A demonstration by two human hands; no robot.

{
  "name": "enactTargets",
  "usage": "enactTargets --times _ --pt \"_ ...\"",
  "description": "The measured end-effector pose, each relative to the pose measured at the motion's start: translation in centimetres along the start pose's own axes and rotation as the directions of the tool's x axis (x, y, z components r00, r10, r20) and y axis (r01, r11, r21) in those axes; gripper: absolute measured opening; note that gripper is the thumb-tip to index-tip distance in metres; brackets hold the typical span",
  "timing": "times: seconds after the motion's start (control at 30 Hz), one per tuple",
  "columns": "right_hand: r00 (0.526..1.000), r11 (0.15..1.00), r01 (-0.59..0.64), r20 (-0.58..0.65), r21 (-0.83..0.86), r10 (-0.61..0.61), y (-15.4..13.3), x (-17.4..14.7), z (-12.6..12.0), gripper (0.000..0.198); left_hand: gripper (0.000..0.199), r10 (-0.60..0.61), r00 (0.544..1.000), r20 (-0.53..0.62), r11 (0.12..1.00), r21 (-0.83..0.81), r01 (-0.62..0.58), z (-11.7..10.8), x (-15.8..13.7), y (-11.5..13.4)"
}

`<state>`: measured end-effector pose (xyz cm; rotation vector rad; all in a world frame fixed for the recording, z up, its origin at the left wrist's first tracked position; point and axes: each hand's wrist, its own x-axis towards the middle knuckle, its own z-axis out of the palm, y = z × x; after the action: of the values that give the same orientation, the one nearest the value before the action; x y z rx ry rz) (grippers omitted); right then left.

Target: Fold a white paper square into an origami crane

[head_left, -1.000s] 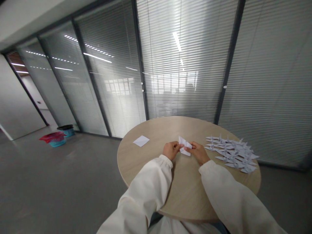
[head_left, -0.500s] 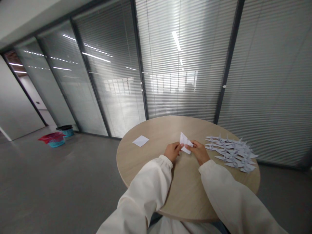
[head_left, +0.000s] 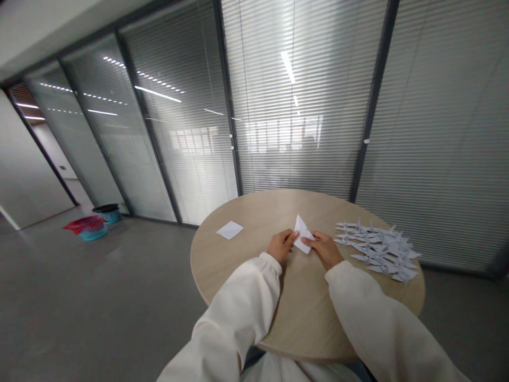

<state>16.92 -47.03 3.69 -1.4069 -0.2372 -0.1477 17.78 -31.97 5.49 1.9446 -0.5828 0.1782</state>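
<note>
At the left of the desk [head_left: 310, 318], a flat white paper diamond [head_left: 229, 229] was laid. Near the middle, the left edge of a folded paper [head_left: 303, 232] was pinched by the left hand [head_left: 282, 244]. Its sharp tip was pointed away from the body, tilted slightly left, with its long way stretched from that tip toward the body. A straighter right side was seen than half a second before. That side was pinched by the right hand's [head_left: 324, 248] fingers. Farther right, many paper cranes [head_left: 379, 249] were crowded together.
</note>
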Motion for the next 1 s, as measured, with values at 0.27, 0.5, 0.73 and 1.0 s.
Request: enactTargets --times 0.27,0.5,0.73,1.0 --pt "0.996 0.997 -0.038 0.077 -0.074 0.044 -0.51 -0.54 0.45 0.035 0.037 0.079 0.988 -0.134 0.991 0.115 -0.063 -0.38 0.03 0.27" --pt "0.992 0.996 -0.05 0.11 -0.079 0.059 -0.58 -0.66 0.51 0.032 0.035 0.105 0.986 -0.132 0.978 0.195 -0.078 -0.44 0.11 0.12" --pt "0.979 0.992 -0.051 0.188 -0.119 0.073 -0.07 -0.43 0.59 0.037 0.036 0.097 0.972 -0.216 0.99 0.124 -0.071 -0.42 0.23 0.07" --pt "0.958 0.993 -0.075 0.271 -0.092 0.098 -0.29 -0.55 0.69 0.04 0.036 0.133 0.967 -0.215 0.982 0.162 -0.099 -0.51 0.08 0.45"
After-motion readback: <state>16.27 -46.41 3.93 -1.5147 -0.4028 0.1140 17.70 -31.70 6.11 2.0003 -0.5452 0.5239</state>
